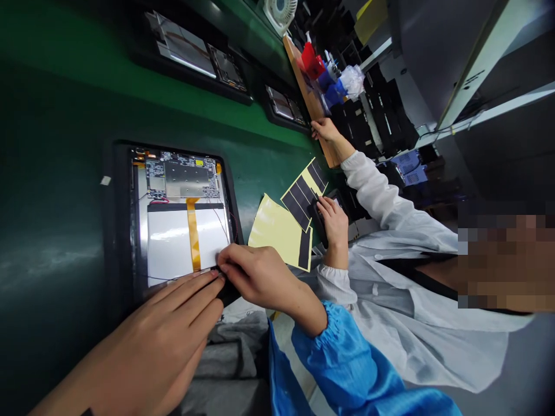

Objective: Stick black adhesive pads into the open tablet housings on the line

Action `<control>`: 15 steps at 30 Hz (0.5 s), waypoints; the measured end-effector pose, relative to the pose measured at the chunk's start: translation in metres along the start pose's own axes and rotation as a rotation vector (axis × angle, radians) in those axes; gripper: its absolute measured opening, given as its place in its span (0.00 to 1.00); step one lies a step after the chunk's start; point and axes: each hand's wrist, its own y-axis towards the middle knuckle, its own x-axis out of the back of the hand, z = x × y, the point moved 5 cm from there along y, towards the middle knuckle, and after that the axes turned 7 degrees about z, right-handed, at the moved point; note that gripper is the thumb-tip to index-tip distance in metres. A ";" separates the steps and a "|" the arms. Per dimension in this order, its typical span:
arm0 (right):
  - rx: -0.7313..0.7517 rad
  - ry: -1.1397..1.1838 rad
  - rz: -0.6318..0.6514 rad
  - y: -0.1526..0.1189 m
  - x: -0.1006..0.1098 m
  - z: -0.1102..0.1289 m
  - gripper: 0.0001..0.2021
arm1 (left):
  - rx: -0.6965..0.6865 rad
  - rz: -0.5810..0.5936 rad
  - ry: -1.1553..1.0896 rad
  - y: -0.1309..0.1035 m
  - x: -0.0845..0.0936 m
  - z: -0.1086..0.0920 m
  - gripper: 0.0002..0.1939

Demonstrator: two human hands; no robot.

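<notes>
The open tablet [169, 234] lies at nine o'clock in the view, insides upward, presumably for easy reach. The left hand's [160, 335] straight, close-set fingers rest along its edge at five o'clock, apparently steadying it; the right hand's [264, 280] thumb and forefinger sit narrow beside them, as if for precision. Whether either holds anything, I cannot tell. A yellow sheet [273, 234] lies at the tablet's three o'clock.

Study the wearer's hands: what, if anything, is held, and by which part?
The left hand lies over the near edge of the device; the right hand, beside it, has finger and thumb together. Whether either holds anything cannot be told.
</notes>
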 end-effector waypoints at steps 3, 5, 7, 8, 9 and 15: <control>-0.083 -0.036 -0.070 0.001 -0.002 -0.001 0.04 | -0.002 0.011 0.008 0.000 -0.001 -0.001 0.19; -0.168 -0.033 -0.125 0.000 -0.003 -0.003 0.06 | 0.001 0.017 0.001 0.000 -0.001 -0.001 0.19; -0.176 0.033 -0.174 -0.004 -0.005 -0.004 0.05 | 0.001 0.020 -0.011 0.000 -0.001 0.000 0.19; -0.146 0.093 -0.217 -0.007 -0.005 -0.004 0.03 | -0.003 0.023 -0.012 0.000 -0.001 0.000 0.19; -0.111 0.160 -0.287 -0.011 -0.004 -0.004 0.03 | -0.012 0.026 -0.009 0.000 -0.001 -0.001 0.19; 0.070 0.079 -0.629 -0.047 -0.009 -0.007 0.13 | -0.082 0.033 0.062 -0.003 0.000 0.003 0.14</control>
